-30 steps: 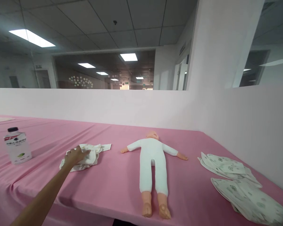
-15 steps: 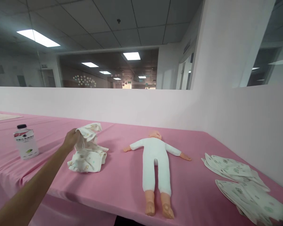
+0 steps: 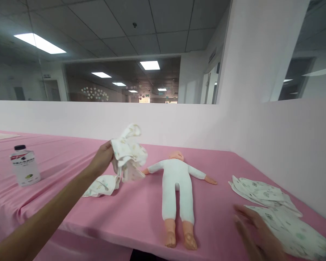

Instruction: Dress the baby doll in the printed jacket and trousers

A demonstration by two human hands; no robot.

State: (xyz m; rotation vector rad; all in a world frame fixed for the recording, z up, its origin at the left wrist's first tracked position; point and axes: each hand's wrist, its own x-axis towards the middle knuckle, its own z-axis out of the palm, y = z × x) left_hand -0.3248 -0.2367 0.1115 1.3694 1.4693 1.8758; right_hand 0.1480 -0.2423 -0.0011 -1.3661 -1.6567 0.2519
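My left hand is closed on a white printed baby garment that hangs crumpled above the pink cloth, left of the doll. Another folded printed cloth lies beneath it on the table. The baby doll, with a white body, rests on its back, arms spread and feet toward me. At the lower right my right hand, slightly blurred, has its thumb and fingers apart and holds nothing. It overlaps the edge of a printed garment in view; whether it touches it I cannot tell.
A second printed garment lies just behind, at the right. On the left stands a clear bottle with a black cap. The pink tablecloth reaches a white wall with windows above.
My left hand has lifted the garment off the folded cloth and moved it right, toward the doll. My right hand has come further into view from the lower right.
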